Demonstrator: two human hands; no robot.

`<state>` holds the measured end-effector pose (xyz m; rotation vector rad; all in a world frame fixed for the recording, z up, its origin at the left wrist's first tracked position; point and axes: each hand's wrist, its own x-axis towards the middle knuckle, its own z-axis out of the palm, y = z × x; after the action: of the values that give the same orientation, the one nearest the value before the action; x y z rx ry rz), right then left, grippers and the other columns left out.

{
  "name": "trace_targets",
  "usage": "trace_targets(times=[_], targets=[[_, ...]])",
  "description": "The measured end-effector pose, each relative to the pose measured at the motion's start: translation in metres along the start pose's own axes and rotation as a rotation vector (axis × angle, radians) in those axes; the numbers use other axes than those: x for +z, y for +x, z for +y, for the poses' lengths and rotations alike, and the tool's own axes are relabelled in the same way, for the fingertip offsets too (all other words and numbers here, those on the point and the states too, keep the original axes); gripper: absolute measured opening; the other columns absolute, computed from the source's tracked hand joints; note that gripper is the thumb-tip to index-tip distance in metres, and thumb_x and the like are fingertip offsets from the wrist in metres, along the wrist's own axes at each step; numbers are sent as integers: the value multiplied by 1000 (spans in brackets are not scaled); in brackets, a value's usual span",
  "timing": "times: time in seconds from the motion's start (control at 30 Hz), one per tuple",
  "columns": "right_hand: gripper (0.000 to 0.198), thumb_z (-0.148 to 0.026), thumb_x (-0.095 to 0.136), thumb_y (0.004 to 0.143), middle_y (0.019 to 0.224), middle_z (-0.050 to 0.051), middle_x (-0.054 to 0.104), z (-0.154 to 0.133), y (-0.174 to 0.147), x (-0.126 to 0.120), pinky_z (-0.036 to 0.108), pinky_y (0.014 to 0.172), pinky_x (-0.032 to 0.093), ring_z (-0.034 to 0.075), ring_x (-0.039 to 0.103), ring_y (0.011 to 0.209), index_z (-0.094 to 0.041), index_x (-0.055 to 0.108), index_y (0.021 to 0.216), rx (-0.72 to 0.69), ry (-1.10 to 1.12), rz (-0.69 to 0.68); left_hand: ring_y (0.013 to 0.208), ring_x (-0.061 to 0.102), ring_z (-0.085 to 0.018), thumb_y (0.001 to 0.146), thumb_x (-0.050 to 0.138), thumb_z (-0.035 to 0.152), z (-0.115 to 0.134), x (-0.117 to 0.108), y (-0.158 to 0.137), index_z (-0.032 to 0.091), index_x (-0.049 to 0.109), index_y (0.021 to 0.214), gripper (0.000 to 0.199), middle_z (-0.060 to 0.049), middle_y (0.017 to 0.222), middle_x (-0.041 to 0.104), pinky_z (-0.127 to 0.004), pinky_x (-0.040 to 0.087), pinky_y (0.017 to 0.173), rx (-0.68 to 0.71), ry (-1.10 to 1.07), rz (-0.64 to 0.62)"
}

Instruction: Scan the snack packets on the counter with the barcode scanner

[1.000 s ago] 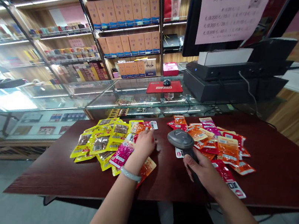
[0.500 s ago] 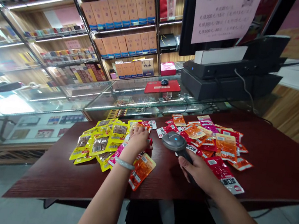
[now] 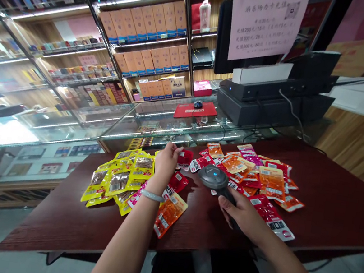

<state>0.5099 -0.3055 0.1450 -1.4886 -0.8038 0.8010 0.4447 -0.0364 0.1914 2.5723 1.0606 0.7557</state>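
My right hand is wrapped round the handle of a dark grey barcode scanner, its head pointing left above the table. My left hand pinches the edge of a red snack packet near the table's far side. Beneath that wrist lie another red packet and an orange snack packet. Left of this hand is a pile of yellow snack packets with brown contents showing through. Around and behind the scanner spreads a heap of orange, red and pink packets.
The dark red table adjoins a glass display counter. On the counter are a red mouse pad, a mouse and a black cash-register machine with trailing cables. Shelves of boxes stand behind.
My left hand has moved slightly up and away, and a red packet now shows at its fingertips. My right hand holds the scanner nearly where it was. The view has shifted a little.
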Motion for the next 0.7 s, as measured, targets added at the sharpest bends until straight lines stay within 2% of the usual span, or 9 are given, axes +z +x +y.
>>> trace_targets(times=[0.1,0.27,0.4,0.5,0.63,0.7], targets=[[41,-57,54,90,51,-9,47,1,-1,-1,23,41,35,11,45,40,-22,52,111,14,0,16,76,62,-19,94,41,54,5,3,-5,25,58,101,34,-2,81,68,-26,35,64,-97,-75,60],[40,-57,53,91,52,-9,48,1,-3,-2,22,42,35,11,45,40,-21,53,110,8,-3,20,76,61,-18,91,50,42,1,31,-27,23,57,98,21,-2,85,67,-27,39,67,-100,-195,-22],[37,-56,52,92,53,-9,48,1,-3,-3,23,42,35,10,44,39,-21,53,107,-8,-17,16,61,56,-14,82,64,37,-7,50,-42,23,53,97,23,4,69,60,-24,38,61,-123,-258,-138],[36,-56,52,92,53,-9,48,2,-2,-3,23,43,35,10,45,40,-21,52,103,-6,-20,16,55,53,-10,75,71,28,-11,56,-45,22,52,99,31,7,66,57,-21,39,57,-141,-379,-232],[36,-57,53,92,52,-9,47,5,-3,-2,22,42,34,10,45,40,-22,51,99,1,-9,14,40,43,-7,84,61,29,-11,55,-42,21,55,105,23,8,57,49,-19,39,45,-309,-669,-368],[36,-57,53,91,52,-9,46,5,-4,-1,22,41,33,10,44,39,-22,51,99,6,9,-6,38,42,-6,87,58,32,-9,51,-42,19,58,106,23,8,55,47,-20,43,44,-407,-852,-436]])
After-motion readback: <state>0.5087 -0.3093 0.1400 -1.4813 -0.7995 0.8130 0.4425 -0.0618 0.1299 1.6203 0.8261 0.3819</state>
